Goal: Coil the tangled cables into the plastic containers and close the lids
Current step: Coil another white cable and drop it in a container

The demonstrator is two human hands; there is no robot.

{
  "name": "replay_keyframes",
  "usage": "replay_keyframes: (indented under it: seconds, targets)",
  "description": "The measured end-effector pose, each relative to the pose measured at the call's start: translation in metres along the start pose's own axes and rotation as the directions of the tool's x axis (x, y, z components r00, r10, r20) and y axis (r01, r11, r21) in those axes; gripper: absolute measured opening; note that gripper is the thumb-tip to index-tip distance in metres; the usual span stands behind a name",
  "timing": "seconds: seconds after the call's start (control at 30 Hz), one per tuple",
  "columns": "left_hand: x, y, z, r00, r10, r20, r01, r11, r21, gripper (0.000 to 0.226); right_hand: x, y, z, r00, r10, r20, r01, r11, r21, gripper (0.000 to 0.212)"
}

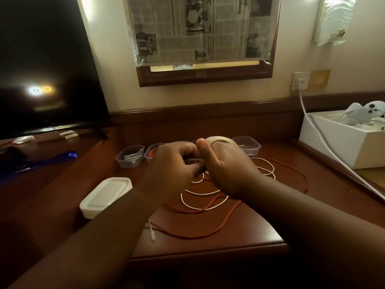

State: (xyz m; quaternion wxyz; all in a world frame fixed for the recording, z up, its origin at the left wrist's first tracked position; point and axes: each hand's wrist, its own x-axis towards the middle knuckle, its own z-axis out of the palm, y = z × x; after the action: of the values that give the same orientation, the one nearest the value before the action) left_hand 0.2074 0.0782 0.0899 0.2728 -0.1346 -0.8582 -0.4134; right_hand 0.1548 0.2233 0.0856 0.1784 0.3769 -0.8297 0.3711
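A white cable [205, 193] lies in loose loops on the wooden desk [239, 236], tangled with a red cable [191, 236]. Part of the white cable is wound in a coil [220, 140] around the fingers of my right hand [227, 170]. My left hand [175, 163] is closed right beside it, pinching the cable; the pinch itself is hidden. Behind my hands stand clear plastic containers: one holding a white cable [130, 156], one holding a red cable [153, 154] and one [248, 145] at the right. A stack of white lids [106, 197] rests at the left.
A black TV screen [45, 69] stands at the back left. A white box [343, 138] with white things sits at the right, and a thick white power cord [325, 142] runs from the wall socket [301, 81] past it. A blue object [41, 161] lies at the left.
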Motion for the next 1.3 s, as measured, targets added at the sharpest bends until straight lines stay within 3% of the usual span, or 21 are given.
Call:
replay_keyframes:
  seconds: [0.1, 0.2, 0.3, 0.4, 0.5, 0.57, 0.63, 0.7, 0.77, 0.9, 1.03, 1.2, 1.3]
  targets:
    - [0.000, -0.004, -0.002, 0.993, 0.100, -0.059, -0.090, 0.985, 0.150, 0.017, -0.001, -0.010, -0.001, 0.955, 0.189, 0.230, -0.224, 0.965, 0.139, 0.087]
    - [-0.001, -0.006, -0.003, 0.988, 0.154, -0.007, -0.151, 0.975, 0.165, 0.022, -0.006, -0.013, -0.005, 0.866, 0.166, 0.472, -0.361, 0.859, 0.362, 0.081]
    - [0.002, -0.004, -0.006, 0.983, -0.010, 0.183, 0.045, 0.981, -0.188, 0.022, -0.008, -0.009, -0.010, 0.796, 0.051, 0.603, -0.431, 0.747, 0.507, 0.096]
    - [0.008, -0.010, -0.010, 0.945, -0.112, 0.308, 0.259, 0.831, -0.493, 0.018, -0.008, -0.010, -0.014, 0.706, -0.145, 0.693, -0.533, 0.534, 0.656, 0.094]
    - [0.008, -0.012, 0.000, 0.938, -0.225, 0.263, 0.345, 0.654, -0.673, 0.009, -0.005, -0.016, -0.018, 0.762, -0.255, 0.595, -0.550, 0.230, 0.803, 0.085]
    - [0.002, -0.011, 0.016, 0.932, -0.271, 0.240, 0.357, 0.570, -0.740, 0.016, -0.002, -0.020, -0.021, 0.854, -0.230, 0.467, -0.470, 0.046, 0.881, 0.084]
    - [-0.007, -0.007, 0.032, 0.923, -0.288, 0.256, 0.380, 0.564, -0.733, 0.030, 0.001, -0.023, -0.024, 0.922, -0.124, 0.366, -0.377, -0.078, 0.923, 0.082]
    - [-0.013, -0.004, 0.041, 0.908, -0.328, 0.259, 0.412, 0.601, -0.684, 0.036, 0.005, -0.022, -0.026, 0.953, -0.016, 0.302, -0.302, -0.094, 0.949, 0.079]
    - [-0.014, -0.003, 0.042, 0.910, -0.337, 0.242, 0.413, 0.674, -0.612, 0.037, 0.005, -0.019, -0.026, 0.965, 0.076, 0.250, -0.248, -0.042, 0.968, 0.076]
    - [-0.013, -0.003, 0.037, 0.943, -0.260, 0.209, 0.328, 0.833, -0.445, 0.027, 0.004, -0.008, -0.028, 0.959, 0.108, 0.262, -0.263, 0.000, 0.965, 0.069]
    - [-0.010, -0.005, 0.028, 0.934, -0.251, 0.255, 0.347, 0.811, -0.471, 0.026, 0.004, -0.003, -0.032, 0.952, 0.031, 0.305, -0.304, -0.029, 0.952, 0.062]
    - [-0.010, -0.007, 0.021, 0.942, -0.200, 0.268, 0.310, 0.825, -0.472, 0.031, 0.003, 0.003, -0.028, 0.913, -0.196, 0.357, -0.373, -0.052, 0.926, 0.058]
    - [-0.012, -0.001, 0.024, 0.949, -0.180, 0.260, 0.310, 0.695, -0.649, 0.040, -0.003, 0.004, -0.017, 0.875, -0.281, 0.395, -0.418, -0.025, 0.908, 0.052]
